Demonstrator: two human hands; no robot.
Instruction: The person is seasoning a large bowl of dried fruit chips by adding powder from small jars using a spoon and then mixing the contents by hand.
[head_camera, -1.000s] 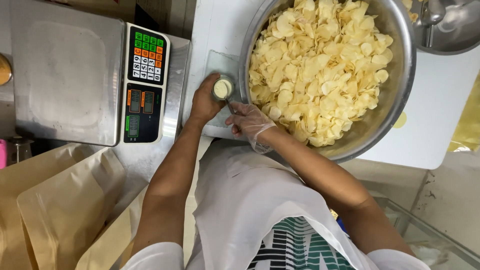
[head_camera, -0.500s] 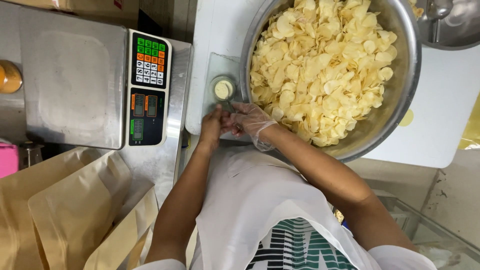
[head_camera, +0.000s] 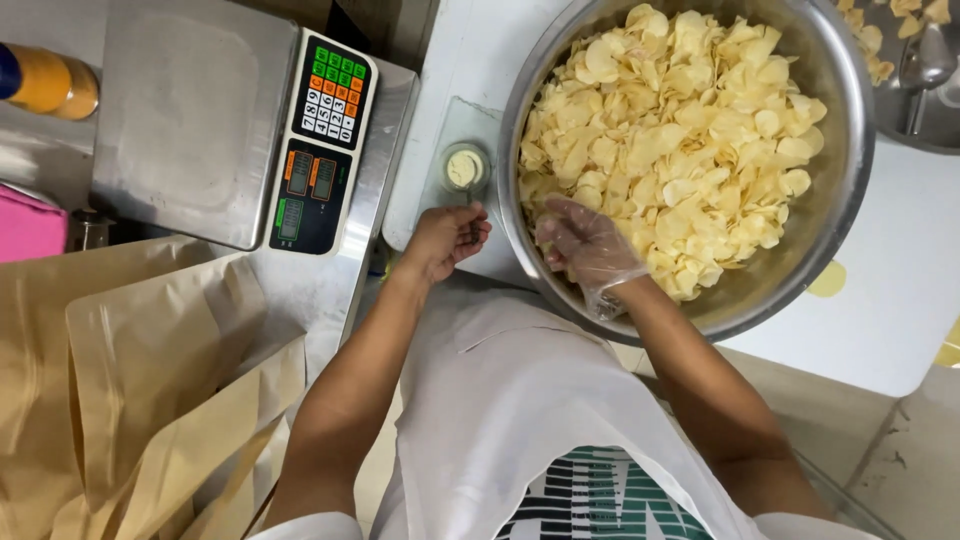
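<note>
Steel weighing scale (head_camera: 190, 115) with keypad upper left; brown paper bags (head_camera: 130, 380) lower left.

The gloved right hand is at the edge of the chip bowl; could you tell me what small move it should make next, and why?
Probably dip further in and gather chips. The right hand, in a clear glove, rests over the near side of the steel bowl, touching the chips without a handful visible. The bare left hand is loosely closed beside the small jar.
</note>
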